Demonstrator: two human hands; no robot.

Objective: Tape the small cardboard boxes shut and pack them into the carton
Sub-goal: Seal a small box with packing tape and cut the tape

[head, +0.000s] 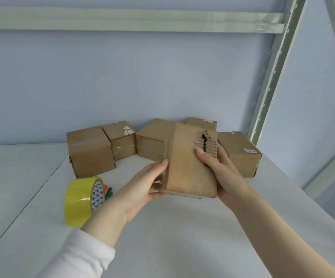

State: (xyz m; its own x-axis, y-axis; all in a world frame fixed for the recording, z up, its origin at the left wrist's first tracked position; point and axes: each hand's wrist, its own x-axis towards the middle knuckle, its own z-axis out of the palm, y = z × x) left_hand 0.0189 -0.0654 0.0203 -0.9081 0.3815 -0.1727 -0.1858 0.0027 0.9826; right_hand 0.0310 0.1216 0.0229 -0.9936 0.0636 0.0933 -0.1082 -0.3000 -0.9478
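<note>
The person holds a brown cardboard box (188, 163) between both hands, lifted above the white table (172, 237) near the middle of the scene. The box is tilted, its long broad face turned up towards the camera and its far end higher than its near end. A torn patch (205, 142) that bares the corrugated ribs sits near its far right corner.

The left hand (142, 185) grips the near left edge of the box: the thumb lies along the narrow left side and the fingers curl underneath. The right hand (220, 171) grips the right edge, with the thumb pressed on the broad face just below the torn patch and the fingers wrapped behind, out of sight. The box thus lies between the two palms, its near end about level with both.

At the far side of the table, against the blue wall (122, 77), five other small boxes stand in a loose row: a left box (90, 151), a labelled box (120, 139) just beside it, a middle box (152, 141) partly hidden by the held one, a far box (201, 123) and a right box (238, 153).

A yellow tape roll (82, 199) stands on edge on the table left of the left hand, with an orange and green object (108, 190) just behind it.
</note>
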